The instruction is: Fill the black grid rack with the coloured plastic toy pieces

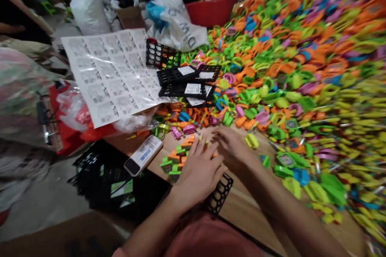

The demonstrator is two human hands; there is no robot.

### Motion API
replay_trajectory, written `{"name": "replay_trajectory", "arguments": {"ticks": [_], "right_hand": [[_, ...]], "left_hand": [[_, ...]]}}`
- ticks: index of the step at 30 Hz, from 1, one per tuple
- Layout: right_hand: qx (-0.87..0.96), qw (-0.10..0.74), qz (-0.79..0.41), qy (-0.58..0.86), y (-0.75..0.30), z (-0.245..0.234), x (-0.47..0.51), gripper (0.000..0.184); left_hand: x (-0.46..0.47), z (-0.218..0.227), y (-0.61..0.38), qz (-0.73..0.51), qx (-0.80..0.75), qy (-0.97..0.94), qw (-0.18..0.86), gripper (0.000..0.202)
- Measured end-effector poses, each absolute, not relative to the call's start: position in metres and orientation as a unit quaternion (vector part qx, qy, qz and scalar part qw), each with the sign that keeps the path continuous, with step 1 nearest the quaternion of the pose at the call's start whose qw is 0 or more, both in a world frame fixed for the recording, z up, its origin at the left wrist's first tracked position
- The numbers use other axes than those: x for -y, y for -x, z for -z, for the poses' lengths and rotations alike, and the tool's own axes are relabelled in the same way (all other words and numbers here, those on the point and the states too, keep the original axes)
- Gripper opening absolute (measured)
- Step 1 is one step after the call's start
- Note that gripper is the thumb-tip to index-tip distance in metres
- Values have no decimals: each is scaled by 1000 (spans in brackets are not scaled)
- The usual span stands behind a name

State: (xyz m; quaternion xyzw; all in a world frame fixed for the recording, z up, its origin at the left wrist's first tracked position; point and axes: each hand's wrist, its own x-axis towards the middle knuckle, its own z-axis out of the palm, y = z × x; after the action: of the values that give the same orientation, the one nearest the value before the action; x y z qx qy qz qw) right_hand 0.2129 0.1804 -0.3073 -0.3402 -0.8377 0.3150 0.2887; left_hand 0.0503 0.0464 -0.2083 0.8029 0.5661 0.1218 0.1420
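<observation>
My left hand (200,166) lies over a tight cluster of orange and green plastic pieces (175,160) that look like toy watches. Its fingers are stretched out and slightly apart, touching the pieces. Part of a black perforated tray (221,194) sticks out from under this hand toward me. Close on the right, my right hand (230,146) has bent fingers that reach toward the same cluster. Its fingertips are blurred and partly hidden behind the left hand, so I cannot make out anything in them. A single yellow-green piece (251,140) lies just right of it.
A huge heap of coloured plastic pieces (289,68) covers the right side. Labelled black trays (187,88) are stacked ahead, beside a printed label sheet (114,76). A white box-shaped object (144,155) rests at the table's left edge, above a black bag (120,184).
</observation>
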Motion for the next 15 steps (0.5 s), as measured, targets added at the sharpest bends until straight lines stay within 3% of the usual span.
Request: {"name": "replay_trajectory", "arguments": {"ticks": [5, 8, 11, 15], "right_hand": [[908, 266, -230, 229, -164, 305, -197, 22], [916, 255, -142, 276, -140, 298, -201, 16], [903, 261, -67, 333, -123, 290, -205, 25], [927, 163, -36, 335, -115, 286, -210, 17]], "left_hand": [[-49, 210, -52, -125, -571, -795, 161, 34], [-48, 210, -52, -125, -573, -793, 166, 35], [-48, 212, -50, -129, -571, -794, 164, 36], [-48, 215, -52, -122, -583, -785, 168, 34]]}}
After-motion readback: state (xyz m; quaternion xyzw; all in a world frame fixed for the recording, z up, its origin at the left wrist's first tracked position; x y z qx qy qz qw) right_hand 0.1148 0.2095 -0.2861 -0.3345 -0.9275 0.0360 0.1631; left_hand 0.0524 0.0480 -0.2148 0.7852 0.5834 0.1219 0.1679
